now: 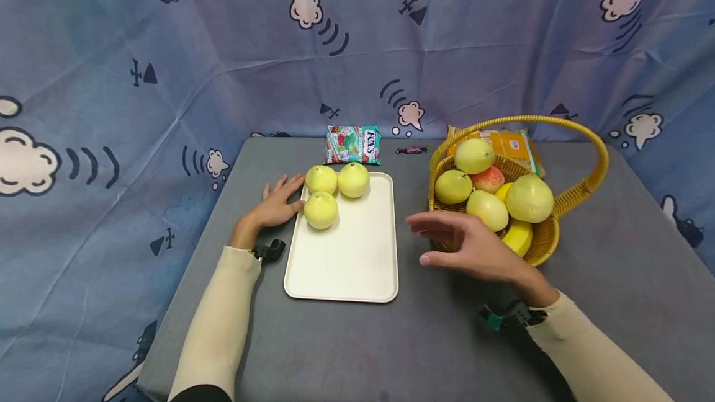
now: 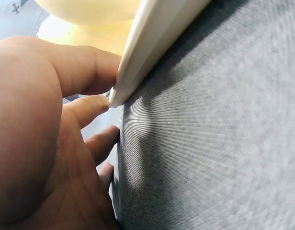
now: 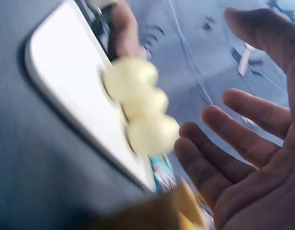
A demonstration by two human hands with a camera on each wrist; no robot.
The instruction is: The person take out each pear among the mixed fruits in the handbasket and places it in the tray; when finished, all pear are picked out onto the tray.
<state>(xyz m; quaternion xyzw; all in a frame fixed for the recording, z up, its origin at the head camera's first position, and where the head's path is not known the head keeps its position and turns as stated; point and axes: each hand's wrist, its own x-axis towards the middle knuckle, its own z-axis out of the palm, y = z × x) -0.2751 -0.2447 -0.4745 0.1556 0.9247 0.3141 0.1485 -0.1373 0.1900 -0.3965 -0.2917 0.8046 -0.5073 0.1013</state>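
Observation:
A white rectangular tray [image 1: 357, 253] lies on the table with three round, pale yellow-green fruits [image 1: 321, 210] grouped in its far left corner. My left hand [image 1: 277, 203] rests by the tray's left edge, fingers spread; in the left wrist view its thumb [image 2: 90, 67] touches the rim. A yellow wicker basket [image 1: 544, 247] stands to the right, holding several pale green fruits [image 1: 530, 198], a reddish peach-like fruit [image 1: 488, 179] and a banana [image 1: 518, 237]. My right hand [image 1: 475, 247] hovers at the basket's near left side, thumb apart from the fingers, holding nothing.
Behind the tray lies a green-and-red FOX'S candy bag [image 1: 352, 144], with a small purple wrapped sweet [image 1: 412, 149] to its right. An orange packet [image 1: 511, 144] sits behind the basket, whose tall handle [image 1: 600, 160] arches above the fruit. A patterned blue cloth [image 1: 357, 61] hangs behind the table.

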